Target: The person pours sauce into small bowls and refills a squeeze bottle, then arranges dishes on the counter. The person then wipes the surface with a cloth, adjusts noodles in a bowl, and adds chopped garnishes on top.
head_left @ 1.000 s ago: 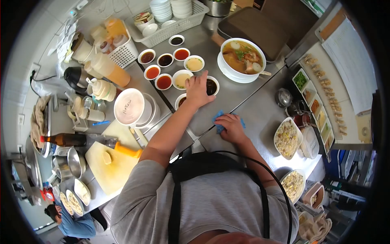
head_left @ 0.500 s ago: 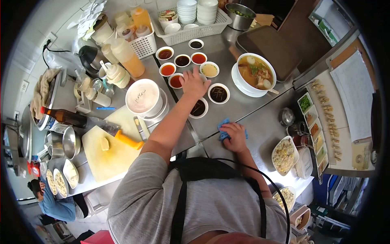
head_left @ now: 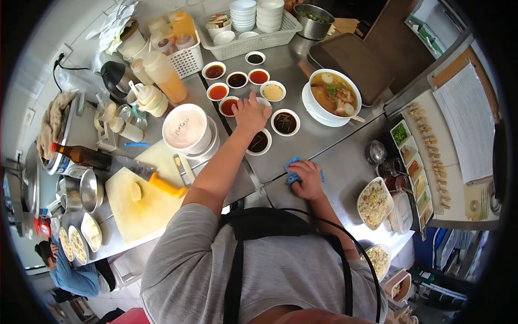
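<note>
My left hand [head_left: 251, 115] reaches over a cluster of small white sauce dishes. Its index finger and thumb are around one pale dish [head_left: 263, 101], mostly covered by the hand. Beside it stand a dish of red sauce [head_left: 229, 106], one of pale sauce [head_left: 273, 91] and two of dark sauce with thin shreds, a nearer one [head_left: 259, 142] and a right one [head_left: 285, 123]. Several more sauce dishes sit farther back. My right hand [head_left: 306, 181] is closed over a crumpled blue cloth [head_left: 293, 163] on the steel counter.
A full soup bowl [head_left: 334, 94] stands on a plate at the right. A lidded tub [head_left: 185, 128], cutting board [head_left: 127, 210] and yellow-handled knife [head_left: 166, 187] lie left. Bottles and a bowl basket [head_left: 253, 46] line the back. A fried rice bowl [head_left: 375, 204] is right.
The whole view has shifted slightly, so things appear a little farther left. My left hand has moved slightly leftward at the sauce dishes; my right hand stays on the cloth.
</note>
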Motion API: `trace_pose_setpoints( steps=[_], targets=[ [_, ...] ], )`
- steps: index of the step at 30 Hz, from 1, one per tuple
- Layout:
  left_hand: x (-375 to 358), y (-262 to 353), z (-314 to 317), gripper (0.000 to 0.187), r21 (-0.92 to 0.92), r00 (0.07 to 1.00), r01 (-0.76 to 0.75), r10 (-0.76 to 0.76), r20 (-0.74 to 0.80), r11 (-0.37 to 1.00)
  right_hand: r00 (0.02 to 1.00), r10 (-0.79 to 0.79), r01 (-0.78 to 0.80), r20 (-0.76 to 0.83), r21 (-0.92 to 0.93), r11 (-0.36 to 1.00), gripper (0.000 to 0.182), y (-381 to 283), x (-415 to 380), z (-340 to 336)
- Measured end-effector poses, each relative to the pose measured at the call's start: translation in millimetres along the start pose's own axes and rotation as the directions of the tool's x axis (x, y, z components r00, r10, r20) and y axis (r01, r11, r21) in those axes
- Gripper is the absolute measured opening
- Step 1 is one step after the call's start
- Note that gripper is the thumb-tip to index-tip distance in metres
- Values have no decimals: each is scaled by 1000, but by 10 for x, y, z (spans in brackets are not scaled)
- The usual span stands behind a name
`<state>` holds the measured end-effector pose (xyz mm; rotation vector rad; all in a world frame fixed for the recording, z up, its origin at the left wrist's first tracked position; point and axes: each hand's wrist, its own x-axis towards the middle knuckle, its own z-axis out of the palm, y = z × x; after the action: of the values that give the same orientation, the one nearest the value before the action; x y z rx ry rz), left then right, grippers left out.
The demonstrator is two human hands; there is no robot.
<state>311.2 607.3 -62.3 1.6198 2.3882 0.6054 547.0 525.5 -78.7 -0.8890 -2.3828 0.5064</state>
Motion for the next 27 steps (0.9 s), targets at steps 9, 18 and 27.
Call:
trace_pose_setpoints(
  steps=[9,18,27],
  targets=[
    [-872,-33,-321,55,-188,909,-364,304,-284,912,994,82,-94,-73,-177,980,37,118,62,192],
    [-2249,-1229,-1141,43,-426,908,-316,140,-396,847,982,130,-169,-138,-333,928,36,346,179,269],
    [-3488,-3454,-2219,46,-833,292,-117,-783,-549,541,978,132,-200,-159,-577,792,53,321,114,111]
  ],
)
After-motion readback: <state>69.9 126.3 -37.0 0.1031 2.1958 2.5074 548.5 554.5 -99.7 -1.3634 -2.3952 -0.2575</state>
